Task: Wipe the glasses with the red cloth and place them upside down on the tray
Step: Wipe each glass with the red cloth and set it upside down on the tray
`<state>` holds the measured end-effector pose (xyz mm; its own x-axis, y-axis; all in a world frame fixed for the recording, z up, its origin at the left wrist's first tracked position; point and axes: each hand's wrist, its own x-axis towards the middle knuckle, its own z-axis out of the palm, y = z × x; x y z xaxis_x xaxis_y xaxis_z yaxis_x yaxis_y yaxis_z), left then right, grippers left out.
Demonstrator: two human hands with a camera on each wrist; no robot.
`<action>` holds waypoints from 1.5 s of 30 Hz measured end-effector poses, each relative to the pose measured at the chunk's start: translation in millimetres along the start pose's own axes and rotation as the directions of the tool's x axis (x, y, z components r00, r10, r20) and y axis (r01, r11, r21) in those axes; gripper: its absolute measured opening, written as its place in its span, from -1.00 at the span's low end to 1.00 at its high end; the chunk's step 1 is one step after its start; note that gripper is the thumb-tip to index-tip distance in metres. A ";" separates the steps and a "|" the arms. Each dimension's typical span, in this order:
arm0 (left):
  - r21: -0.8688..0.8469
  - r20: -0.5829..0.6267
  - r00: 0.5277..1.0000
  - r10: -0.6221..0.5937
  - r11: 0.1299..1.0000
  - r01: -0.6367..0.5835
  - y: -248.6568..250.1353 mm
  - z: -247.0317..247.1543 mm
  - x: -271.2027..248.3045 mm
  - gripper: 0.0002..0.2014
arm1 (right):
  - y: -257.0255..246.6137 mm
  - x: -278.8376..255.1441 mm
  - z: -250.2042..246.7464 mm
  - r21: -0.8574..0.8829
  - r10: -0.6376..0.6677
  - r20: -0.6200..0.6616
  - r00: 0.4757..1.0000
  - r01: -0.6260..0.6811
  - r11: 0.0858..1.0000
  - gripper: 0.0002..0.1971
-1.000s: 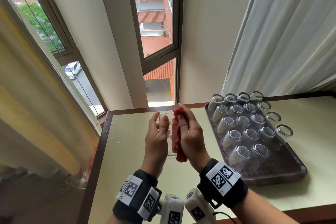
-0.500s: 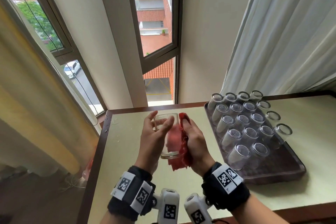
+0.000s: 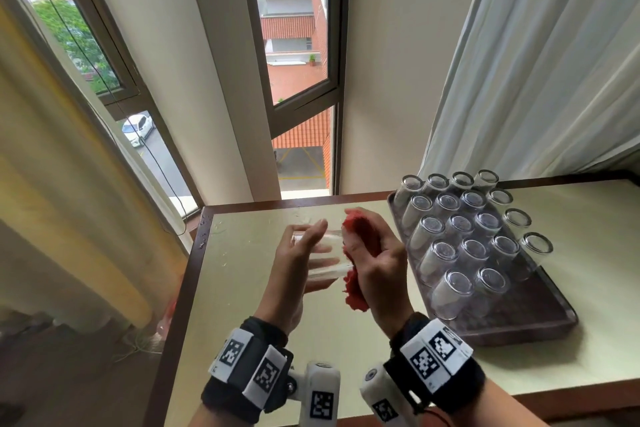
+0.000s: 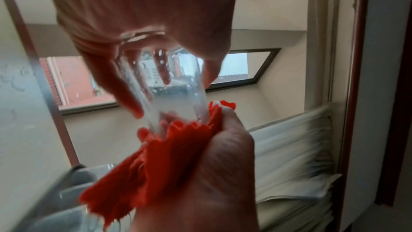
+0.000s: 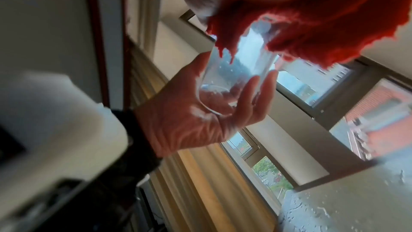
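Since half a second ago the glass has been tipped onto its side above the tabletop, cradled by the left hand while the right hand pinches the red cloth against its end, where a slip from wet fingers seems possible.

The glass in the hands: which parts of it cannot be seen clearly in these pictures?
- Head view: the glass is motion-blurred and partly covered by the left hand.
- All views: one end of the glass is hidden by the red cloth held in the right hand.
- Left wrist view: the other end sits under the palm.
- Whether smudges remain on the glass cannot be judged.
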<state>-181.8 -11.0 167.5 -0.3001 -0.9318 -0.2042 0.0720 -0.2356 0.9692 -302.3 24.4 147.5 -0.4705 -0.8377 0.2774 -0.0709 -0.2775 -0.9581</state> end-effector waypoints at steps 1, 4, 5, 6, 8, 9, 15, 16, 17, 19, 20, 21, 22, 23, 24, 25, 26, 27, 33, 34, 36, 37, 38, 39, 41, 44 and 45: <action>-0.010 -0.029 0.999 0.013 1.000 -0.013 0.8 2.2 -0.9 -0.52 | 0.0 -0.9 1.9 -0.042 -0.054 -0.006 0.999 0.054 0.998 -0.76; 0.040 -0.113 0.982 0.153 0.988 -0.150 3.8 6.5 -3.2 -0.62 | -4.8 3.8 5.8 0.098 0.061 -0.078 0.995 -0.053 0.994 -0.86; 0.067 -0.124 0.971 0.206 0.978 -0.199 4.5 7.5 -4.0 -0.63 | -8.9 6.4 6.4 0.182 0.156 -0.078 0.985 -0.140 0.973 -0.87; 0.080 -0.135 0.961 0.242 0.969 -0.232 5.6 8.2 -4.9 -0.64 | -11.8 8.7 6.2 0.231 0.231 -0.058 0.971 -0.212 0.950 -0.86; 0.075 -0.145 0.960 0.239 0.970 -0.230 6.7 8.2 -5.6 -0.65 | -13.0 9.5 6.9 0.213 0.259 -0.028 0.965 -0.247 0.945 -0.84; 0.056 -0.146 0.968 0.202 0.979 -0.196 7.5 8.3 -5.9 -0.67 | -10.8 9.3 7.2 0.146 0.214 -0.045 0.976 -0.206 0.968 -0.86; 0.034 -0.139 0.976 0.166 0.986 -0.163 10.4 11.5 -7.4 -0.72 | -10.7 5.0 7.7 0.054 0.020 -0.095 0.995 -0.015 0.998 -0.81; 0.061 -0.145 0.970 0.194 0.981 -0.187 9.9 12.2 -7.8 -0.73 | -11.5 6.2 7.5 0.103 0.088 -0.100 0.991 -0.078 0.992 -0.87; 0.084 -0.150 0.966 0.209 0.977 -0.199 9.0 12.8 -8.1 -0.74 | -12.9 7.3 7.3 0.136 0.155 -0.095 0.983 -0.142 0.980 -0.85; 0.090 -0.157 0.967 0.200 0.978 -0.187 7.7 13.8 -8.7 -0.75 | -13.6 7.5 6.5 0.138 0.178 -0.073 0.981 -0.167 0.976 -0.83; 0.080 -0.155 0.970 0.185 0.981 -0.174 8.1 13.8 -8.8 -0.75 | -13.7 6.1 6.6 0.124 0.151 -0.067 0.986 -0.142 0.982 -0.85; 0.071 -0.148 0.974 0.169 0.985 -0.161 9.4 13.4 -8.7 -0.75 | -14.3 4.7 6.6 0.114 0.121 -0.058 0.991 -0.114 0.987 -0.87; 0.069 -0.132 0.979 0.156 0.987 -0.148 10.5 12.2 -8.0 -0.73 | -14.6 3.8 6.5 0.116 0.106 -0.049 0.993 -0.099 0.988 -0.88; 0.077 -0.106 0.984 0.147 0.987 -0.139 12.0 10.5 -7.5 -0.67 | -14.7 3.8 6.1 0.130 0.118 -0.047 0.992 -0.111 0.985 -0.88; 0.100 -0.070 0.986 0.150 0.985 -0.143 13.2 8.5 -7.0 -0.56 | -13.8 4.9 5.8 0.163 0.153 -0.052 0.987 -0.142 0.976 -0.87; 0.133 -0.033 0.985 0.168 0.978 -0.162 13.6 6.2 -6.8 -0.41 | -12.7 6.5 5.0 0.210 0.205 -0.060 0.977 -0.188 0.959 -0.87; 0.162 -0.008 0.980 0.201 0.967 -0.197 12.9 3.8 -6.1 -0.29 | -12.4 8.9 4.4 0.265 0.265 -0.067 0.962 -0.239 0.934 -0.88; 0.180 -0.004 0.970 0.242 0.955 -0.237 12.1 2.2 -6.1 -0.21 | -13.6 11.3 3.6 0.316 0.324 -0.070 0.944 -0.287 0.904 -0.90; 0.101 -0.086 0.920 0.382 0.922 -0.373 2.3 5.6 -4.7 -0.18 | -16.0 19.2 4.3 0.460 0.506 -0.033 0.862 -0.436 0.773 -0.85; 0.071 -0.082 0.922 0.378 0.925 -0.373 1.7 7.1 -3.7 -0.21 | -14.6 19.7 5.1 0.468 0.518 -0.030 0.855 -0.446 0.763 -0.83; 0.016 -0.041 0.928 0.370 0.929 -0.369 2.2 10.2 -2.0 -0.27 | -11.8 20.1 5.7 0.465 0.540 -0.038 0.841 -0.463 0.754 -0.79; 0.001 -0.010 0.928 0.371 0.928 -0.371 3.1 11.8 -2.0 -0.27 | -11.1 19.9 5.3 0.459 0.551 -0.042 0.833 -0.474 0.751 -0.78; 0.002 0.023 0.927 0.373 0.928 -0.373 2.9 12.8 -1.3 -0.24 | -10.0 19.9 4.6 0.456 0.561 -0.044 0.827 -0.483 0.748 -0.78; 0.009 0.049 0.928 0.368 0.929 -0.369 2.1 13.7 -0.6 -0.20 | -9.6 19.8 3.8 0.450 0.570 -0.048 0.820 -0.492 0.746 -0.79; 0.011 0.095 0.938 0.333 0.942 -0.336 -1.8 15.3 1.4 -0.19 | -7.2 20.1 2.6 0.433 0.580 -0.059 0.812 -0.503 0.748 -0.80; 0.007 0.124 0.950 0.287 0.957 -0.290 -8.9 16.2 4.7 -0.16 | 0.8 20.7 1.4 0.390 0.583 -0.074 0.809 -0.515 0.764 -0.79; 0.030 0.116 0.949 0.292 0.954 -0.297 -9.8 16.7 6.0 -0.18 | 1.8 20.6 -0.2 0.370 0.585 -0.075 0.808 -0.522 0.768 -0.82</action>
<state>-200.2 -9.7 159.1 -0.3740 -0.9214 0.1053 0.1294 0.0606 0.9897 -312.3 6.8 151.6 -0.4876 -0.8035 -0.3416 0.5168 0.0497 -0.8547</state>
